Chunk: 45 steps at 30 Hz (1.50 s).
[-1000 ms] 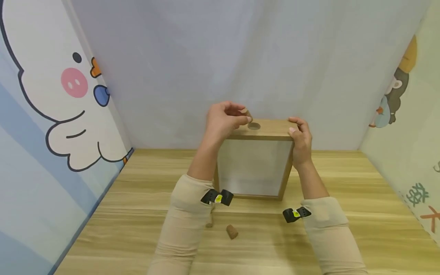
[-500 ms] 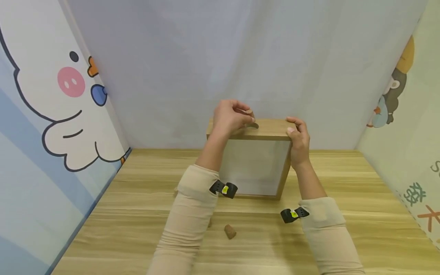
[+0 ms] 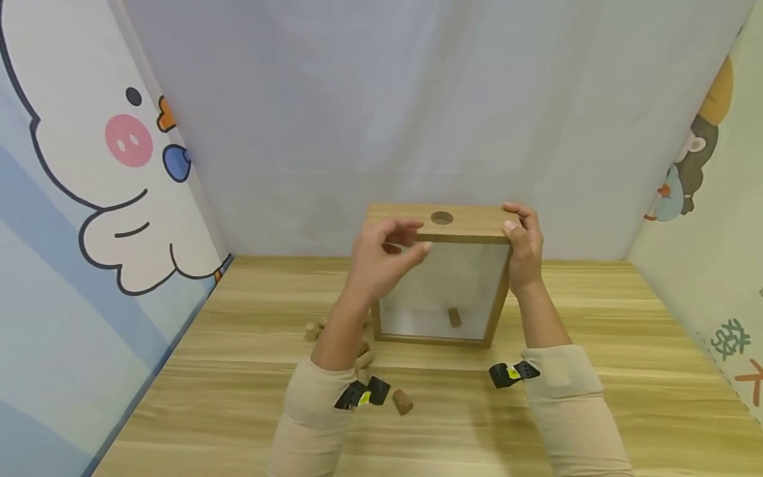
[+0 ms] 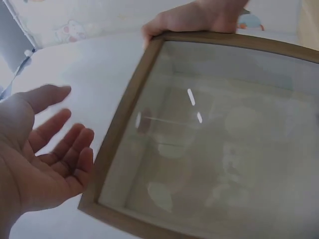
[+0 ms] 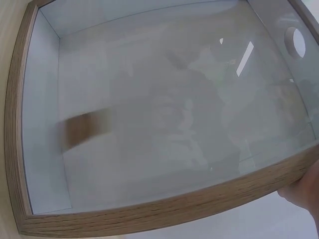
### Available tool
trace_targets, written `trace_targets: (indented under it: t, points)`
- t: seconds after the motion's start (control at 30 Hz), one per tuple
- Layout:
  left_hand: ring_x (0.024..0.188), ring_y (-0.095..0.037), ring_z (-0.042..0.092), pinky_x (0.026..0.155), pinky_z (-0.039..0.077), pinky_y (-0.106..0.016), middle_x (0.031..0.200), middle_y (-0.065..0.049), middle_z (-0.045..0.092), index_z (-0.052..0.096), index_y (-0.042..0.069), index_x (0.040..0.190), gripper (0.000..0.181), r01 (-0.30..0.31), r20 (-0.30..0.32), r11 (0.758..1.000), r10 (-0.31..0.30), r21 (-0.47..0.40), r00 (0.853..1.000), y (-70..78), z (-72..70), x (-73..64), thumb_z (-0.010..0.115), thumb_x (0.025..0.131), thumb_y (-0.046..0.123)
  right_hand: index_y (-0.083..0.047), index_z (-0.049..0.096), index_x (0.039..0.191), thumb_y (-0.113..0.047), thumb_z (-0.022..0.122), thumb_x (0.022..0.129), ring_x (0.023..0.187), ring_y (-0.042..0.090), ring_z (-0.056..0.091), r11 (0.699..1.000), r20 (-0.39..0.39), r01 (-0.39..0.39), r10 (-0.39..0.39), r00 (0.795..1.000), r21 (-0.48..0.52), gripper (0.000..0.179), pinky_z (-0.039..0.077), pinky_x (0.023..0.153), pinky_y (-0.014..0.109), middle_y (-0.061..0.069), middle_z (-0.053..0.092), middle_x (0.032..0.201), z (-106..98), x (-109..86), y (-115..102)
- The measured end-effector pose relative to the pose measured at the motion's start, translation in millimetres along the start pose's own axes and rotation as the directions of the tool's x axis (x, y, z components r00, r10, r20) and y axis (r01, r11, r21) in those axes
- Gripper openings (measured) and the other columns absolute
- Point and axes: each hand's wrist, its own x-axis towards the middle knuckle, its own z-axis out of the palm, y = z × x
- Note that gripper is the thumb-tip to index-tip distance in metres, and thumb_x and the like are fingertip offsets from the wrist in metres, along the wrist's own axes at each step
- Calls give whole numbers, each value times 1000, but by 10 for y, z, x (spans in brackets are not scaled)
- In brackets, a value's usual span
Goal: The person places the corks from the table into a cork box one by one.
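Observation:
A wooden shadow box frame (image 3: 477,226) with a clear front stands upright on the table, a round hole (image 3: 442,218) in its top. Inside, behind the pane, a cork (image 3: 455,317) is low down; it looks blurred in the right wrist view, where the cork (image 5: 85,128) is close to the bottom end. My right hand (image 3: 526,255) grips the frame's upper right corner, thumb on the top face. My left hand (image 3: 381,260), fingers loosely parted and holding nothing, is in front of the frame's upper left part. The left wrist view shows the left hand (image 4: 47,159) beside the wooden edge.
One cork (image 3: 402,401) lies alone on the wood-grain table (image 3: 596,384) in front of the frame. Several more corks (image 3: 362,361) lie left of it, partly hidden by my left forearm. A pale curtain (image 3: 298,132) hangs behind, with cartoon-printed walls on both sides.
My left hand has let go of the cork at the hole and drawn back down and left. The cork is now inside the frame. The right hand keeps its hold.

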Motion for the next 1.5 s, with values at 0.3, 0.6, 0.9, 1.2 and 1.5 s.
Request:
trace_targets:
  t: [0.3, 0.6, 0.9, 1.2, 1.5]
  points:
    - [93, -21, 56, 74, 46, -29, 106, -5, 58, 64, 8, 112, 33, -107, 310, 992, 79, 74, 947, -409, 63, -599, 73, 81, 18, -17, 57, 111, -22, 46, 84, 101, 20, 38, 1000, -6, -3, 3, 1000, 19, 30, 24, 87, 35, 3, 47, 116, -7, 13, -3]
    - [98, -18, 56, 82, 46, -34, 109, -2, 61, 63, 13, 115, 39, 109, 651, 989, -146, 96, 745, -929, 80, -954, 76, 79, 17, -16, 57, 112, -21, 47, 84, 92, 18, 42, 997, -3, -18, 19, 1000, 68, 30, 30, 80, 34, 4, 49, 109, 8, -25, 12]
    - [92, -21, 61, 80, 47, -26, 103, -6, 64, 67, 3, 105, 36, 302, 783, 944, -288, 134, 552, -1217, 139, -1061, 78, 71, -2, -17, 56, 113, -20, 46, 84, 95, 18, 41, 997, 4, -18, 18, 1000, 80, 30, 28, 82, 33, 4, 47, 111, 4, -19, 14]
    - [74, -7, 58, 69, 47, -22, 81, 4, 65, 71, 5, 88, 27, 350, 792, 910, -376, 221, 480, -1322, 216, -1145, 79, 66, -8, -19, 55, 113, -21, 46, 84, 96, 19, 40, 995, 13, -63, 62, 998, 79, 31, 29, 83, 35, 4, 45, 115, 8, -46, -1]
    - [65, -5, 55, 61, 46, -22, 70, 8, 60, 66, 11, 76, 22, 278, 758, 919, -390, 280, 523, -1255, 184, -1103, 80, 66, -4, -18, 55, 114, -21, 47, 83, 95, 19, 40, 995, 3, -52, 52, 999, 88, 32, 30, 81, 34, 5, 45, 113, -16, -34, -7]
